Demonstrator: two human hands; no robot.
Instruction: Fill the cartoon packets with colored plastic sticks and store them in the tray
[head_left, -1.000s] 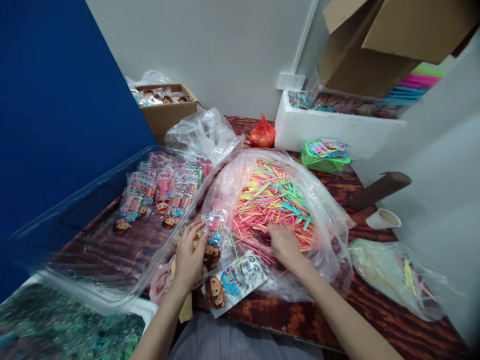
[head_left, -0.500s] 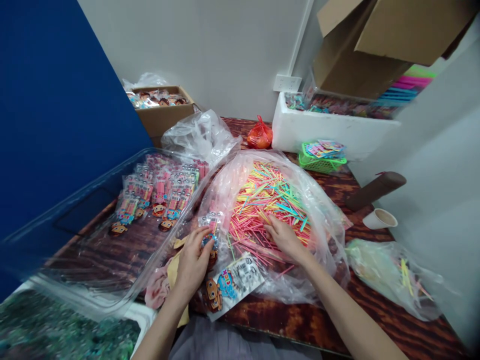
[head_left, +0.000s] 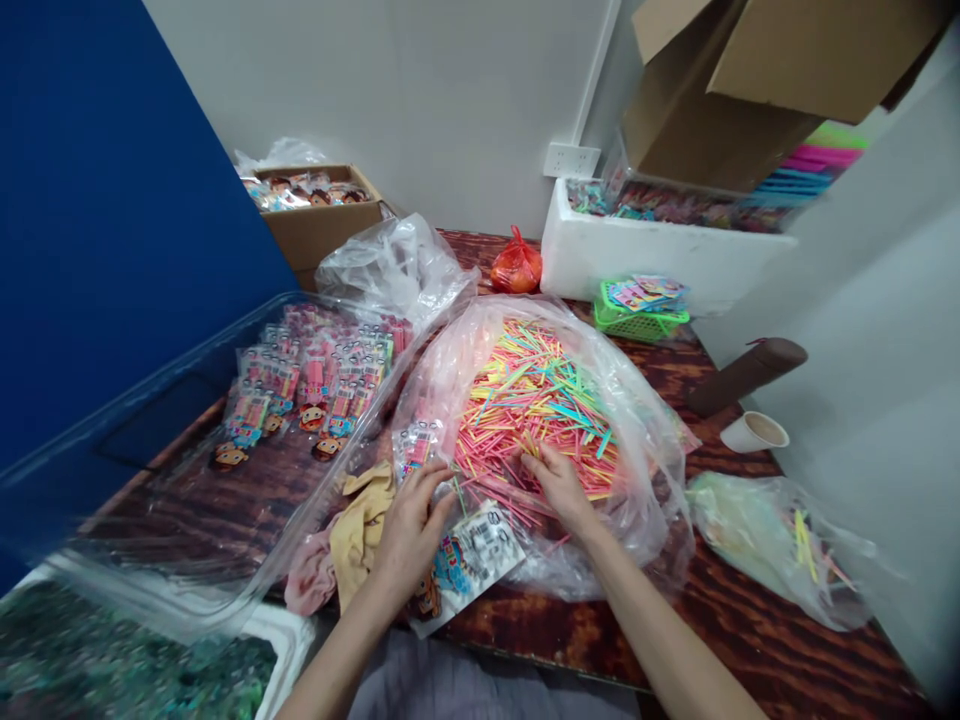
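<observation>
A clear plastic bag (head_left: 652, 500) lies open, with a heap of thin pink, yellow and blue-green straw-like sticks (head_left: 555, 390) inside it. My right hand (head_left: 559, 485) reaches into the front of the heap, its fingertips pinched on a few sticks. To its left, my left hand (head_left: 412, 525) hovers with thumb and fingers apart, nothing plainly held. Beneath and beside it lies a printed cartoon packet (head_left: 480, 555), partly covered by the hand. A smaller filled packet (head_left: 416, 445) rests just beyond the fingertips.
Several filled packets (head_left: 315, 375) lie in a clear plastic tray (head_left: 274, 570) at left. Yellow and pink cloths (head_left: 360, 535) sit by my left wrist. Rightward are a paper cup (head_left: 754, 432), a dark bottle (head_left: 750, 375), a green basket (head_left: 637, 320) and another plastic bag (head_left: 787, 550).
My left hand has moved right and toward me, from the small packet to over the larger printed one. My right hand stays at the heap, its fingers slightly shifted. The view has tilted slightly.
</observation>
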